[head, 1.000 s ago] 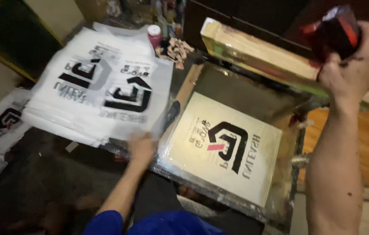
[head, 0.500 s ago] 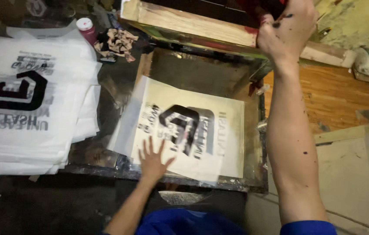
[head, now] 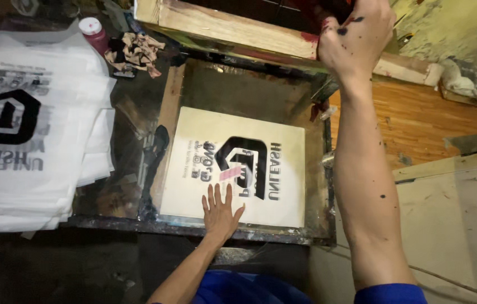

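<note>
Left hand [head: 221,211] lay flat, palm down, fingers [head: 211,194] spread and pointing away from the body, forearm reaching forward from lower frame. Right arm extended straight up-frame, ink-speckled; right hand [head: 354,42] curled closed at the top, knuckles toward the camera.

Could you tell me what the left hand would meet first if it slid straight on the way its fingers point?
The left hand lies flat on the cream printed sheet, fingers pointing up the sheet. It would probably cross the black printed emblem first, starting at its small pink patch.
</note>
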